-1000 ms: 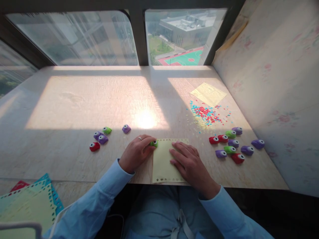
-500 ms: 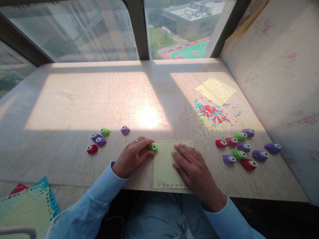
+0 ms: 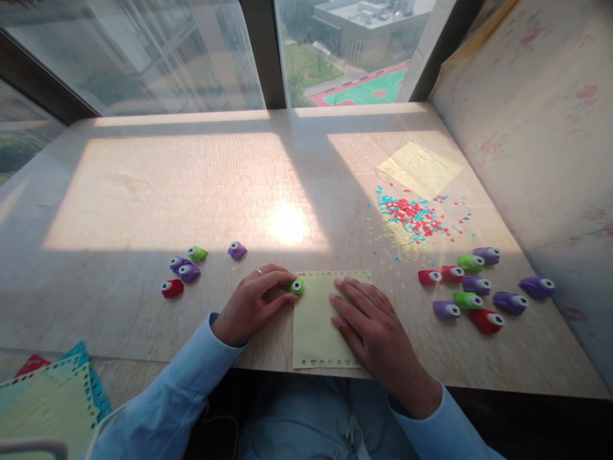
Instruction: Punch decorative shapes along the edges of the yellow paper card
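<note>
1. No readable words, brands, labels or numbers anywhere.
2. Only clear symbol: dark star on the round white top of the green punch (image 3: 297, 287) at the yellow sheet's (image 3: 316, 326) edge.
3. Right-side punches (image 3: 487, 321): dark marks on white tops, too small to name reliably.
4. Left-side punches (image 3: 172, 289): marks there too, shapes unclear.

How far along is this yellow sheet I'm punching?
The yellow sheet looks punched along its top and bottom edges. Your left hand holds a green punch high on the left edge; your right hand rests on the sheet. Below the punch, that edge shows no holes, so seems unfinished. The right edge is mostly hidden.
</note>
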Action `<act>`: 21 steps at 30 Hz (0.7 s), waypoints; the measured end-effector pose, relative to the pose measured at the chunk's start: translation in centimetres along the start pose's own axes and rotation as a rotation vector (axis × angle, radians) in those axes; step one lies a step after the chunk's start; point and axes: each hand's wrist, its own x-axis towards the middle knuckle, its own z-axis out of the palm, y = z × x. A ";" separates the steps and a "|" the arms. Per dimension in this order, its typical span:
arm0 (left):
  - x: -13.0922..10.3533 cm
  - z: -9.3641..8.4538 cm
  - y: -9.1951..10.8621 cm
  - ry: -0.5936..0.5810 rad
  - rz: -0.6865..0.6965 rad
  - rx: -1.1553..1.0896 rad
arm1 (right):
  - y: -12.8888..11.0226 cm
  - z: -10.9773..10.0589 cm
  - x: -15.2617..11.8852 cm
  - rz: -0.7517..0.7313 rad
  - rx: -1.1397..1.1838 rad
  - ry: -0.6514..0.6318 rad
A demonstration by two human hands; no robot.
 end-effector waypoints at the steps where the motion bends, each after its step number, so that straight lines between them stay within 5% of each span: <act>1: 0.0 0.0 0.0 -0.002 -0.003 0.001 | 0.0 0.0 0.0 0.001 0.004 0.000; 15: -0.1 -0.3 0.0 -0.036 -0.019 -0.048 | 0.0 0.0 0.0 0.016 0.042 0.015; 21: -0.1 -0.3 -0.1 -0.032 -0.026 -0.036 | 0.2 -0.8 -0.2 0.101 0.302 0.148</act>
